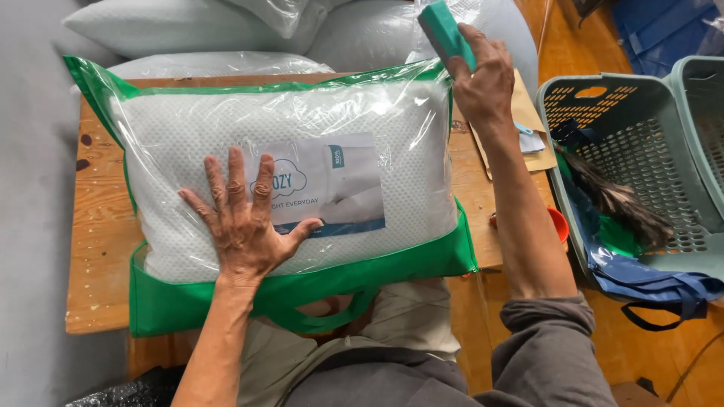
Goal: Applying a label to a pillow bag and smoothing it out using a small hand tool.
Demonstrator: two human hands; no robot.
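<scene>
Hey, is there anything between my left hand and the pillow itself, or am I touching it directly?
Yes. The left hand presses flat on the clear plastic bag with green trim, which wraps the white pillow. A printed paper insert also lies inside, under the fingertips. The right hand holds a teal block above the bag's far corner.
</scene>
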